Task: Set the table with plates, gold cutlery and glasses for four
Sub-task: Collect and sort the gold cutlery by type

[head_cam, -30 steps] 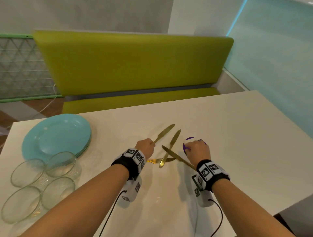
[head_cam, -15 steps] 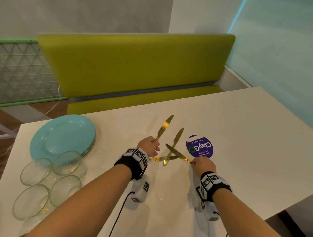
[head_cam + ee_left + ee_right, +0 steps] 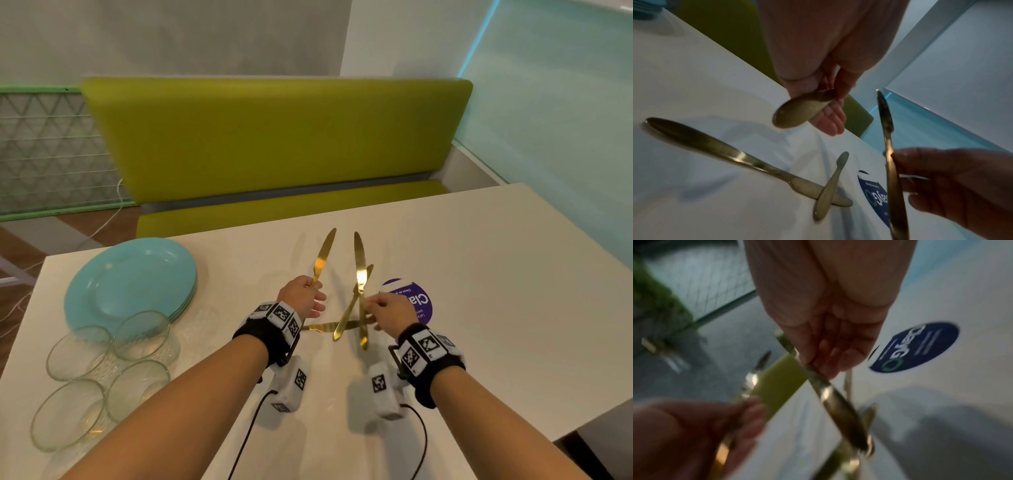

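Gold knives (image 3: pixel 359 270) in hands (image 3: pixel 301 296) (glasses (image 3: pixel 140 334) hold nothing)

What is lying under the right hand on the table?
Under the right hand: a purple round sticker, partly covered, and two crossed gold knives on the table.

Head view: bright and even; straight edges are bowing outward toward the corners.
Glare: a hotspot is flaring on the gold knife (image 3: pixel 359 276) blade.
Shadows: soft ones are falling on the table (image 3: pixel 479 274) toward 6 o'clock.
Wrist views: dim; the right one is smearing with motion blur.
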The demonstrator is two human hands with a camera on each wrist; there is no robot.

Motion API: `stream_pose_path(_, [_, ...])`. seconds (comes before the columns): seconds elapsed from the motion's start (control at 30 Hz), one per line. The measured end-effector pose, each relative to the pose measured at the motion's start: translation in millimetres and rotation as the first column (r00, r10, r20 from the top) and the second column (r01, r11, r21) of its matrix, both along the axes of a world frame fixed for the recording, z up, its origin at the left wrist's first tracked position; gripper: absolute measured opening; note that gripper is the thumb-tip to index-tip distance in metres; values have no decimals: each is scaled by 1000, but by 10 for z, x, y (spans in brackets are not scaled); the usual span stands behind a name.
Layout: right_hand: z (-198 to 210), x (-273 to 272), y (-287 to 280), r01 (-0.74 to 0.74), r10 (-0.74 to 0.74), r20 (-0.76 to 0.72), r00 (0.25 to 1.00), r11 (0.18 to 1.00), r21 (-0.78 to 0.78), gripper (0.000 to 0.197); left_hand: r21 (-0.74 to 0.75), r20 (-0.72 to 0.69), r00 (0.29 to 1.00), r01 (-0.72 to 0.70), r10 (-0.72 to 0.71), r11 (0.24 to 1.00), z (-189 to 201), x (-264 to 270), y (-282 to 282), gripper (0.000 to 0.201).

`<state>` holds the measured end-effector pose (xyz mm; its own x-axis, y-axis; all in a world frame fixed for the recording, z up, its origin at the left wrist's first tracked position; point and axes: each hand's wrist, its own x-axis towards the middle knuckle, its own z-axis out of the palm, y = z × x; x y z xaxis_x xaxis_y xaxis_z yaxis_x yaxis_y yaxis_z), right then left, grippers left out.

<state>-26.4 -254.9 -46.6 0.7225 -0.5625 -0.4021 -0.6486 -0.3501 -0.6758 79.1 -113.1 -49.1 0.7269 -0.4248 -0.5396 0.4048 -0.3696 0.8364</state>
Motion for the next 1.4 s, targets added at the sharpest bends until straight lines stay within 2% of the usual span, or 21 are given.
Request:
stream_pose_path(0.1, [136,164,222,88,-140,117,983,926,368,16,-44,-41,999,20,-22,999,24,-5,-7,14])
stream_pose_path(0.17, [195,241,354,94,-171,133,976,887,451,17,-64,-45,998,33,-36,997,30,-12,0,15])
stream_pose_path(0.27, [200,321,467,92,-173,132,976,877,472,19,-12,35,998,56,-56,998,20,-14,-4,16])
stream_pose_path(0.33, [180,363,491,110,-179,116,977,890,443,19,19,32,998,44,-45,999,17,-12,-1,23])
stream_pose_path(0.43, [159,423,503,147,-184,64,981,917,371,18,39,29,998,60,-61,997,6,-10,-9,18])
stream_pose_path(0.5, [169,461,514,155,-174,31,984,936,317,17,60,75,992,92,-97,994,15,-14,-15,14])
stream_pose_path(0.6, [194,513,541,137,-143,10,990,962,236,18,65,103,989,103,-110,993,5,-4,-30,17])
stream_pose_path(0.7, [205,569,580,125,-129,3,992,967,222,17,42,85,992,94,-98,995,-26,12,-14,21])
stream_pose_path(0.87, [138,623,632,17,-21,24,1000,987,157,12,-51,-59,998,-6,3,999,-66,85,47,22])
stream_pose_path(1.03, [87,630,521,-105,103,52,993,993,49,17,-31,-71,997,-45,43,998,-122,145,95,21])
stream_pose_path(1.07, [73,632,450,-100,100,24,995,995,-11,20,-27,-79,995,-64,62,998,-124,169,108,20])
stream_pose_path(1.13, [31,621,276,-91,72,-122,990,983,-158,26,-11,-80,993,-93,92,996,-133,233,140,20])
stream_pose_path(1.2, [-45,580,114,-128,32,-334,942,954,-270,32,1,-67,993,-100,100,995,-147,291,169,24])
stream_pose_path(1.27, [-151,550,28,-178,20,-473,881,940,-290,38,11,-62,993,-99,100,995,-160,335,187,29])
stream_pose_path(1.4, [-352,561,41,-91,-50,-482,875,960,-266,38,18,-90,992,-92,94,996,-170,354,174,32])
